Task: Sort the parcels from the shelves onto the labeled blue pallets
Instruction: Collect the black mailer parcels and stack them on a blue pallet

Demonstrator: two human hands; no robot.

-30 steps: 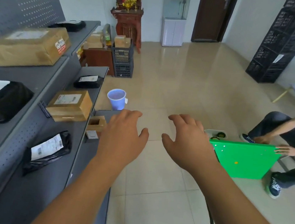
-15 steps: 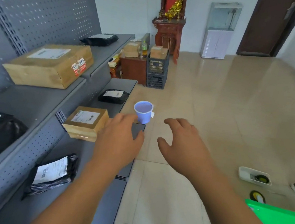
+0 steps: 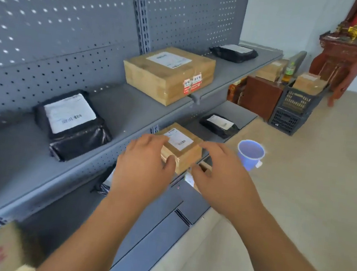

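- Hands: both out in front of me at the lower shelf (image 3: 151, 222); left hand (image 3: 144, 167) and right hand (image 3: 220, 174) sit either side of the small cardboard box (image 3: 184, 149); fingers loosely spread and apart, clamped on nothing
- Left hand: fingers lie across the box's left edge, thumb over its near corner; whether skin meets cardboard I cannot tell
- Right hand: fingertips just beside the box's right top corner, thumb low by its front face; contact not clear either
- Small cardboard box: flat on the lower shelf, white label up, close to the shelf's front edge
- Beyond it on the same shelf: flat black bag (image 3: 219, 124) with a white label, well apart from the box
- Upper shelf (image 3: 131, 111): large cardboard box (image 3: 169, 73) at the front edge, white label on top, red stickers on its corner; bulky black bag (image 3: 71, 122) to its left, label up; far black bag (image 3: 234, 51) at the shelf's end
- Pegboard panel (image 3: 52, 18): grey, behind both shelves
- Floor: purple cup (image 3: 250, 154) near the shelf's edge; black crate (image 3: 295, 109) with a carton on top, beside a red-brown cabinet (image 3: 261, 96)
- Bottom left corner: blurred carton (image 3: 8, 247); label unreadable
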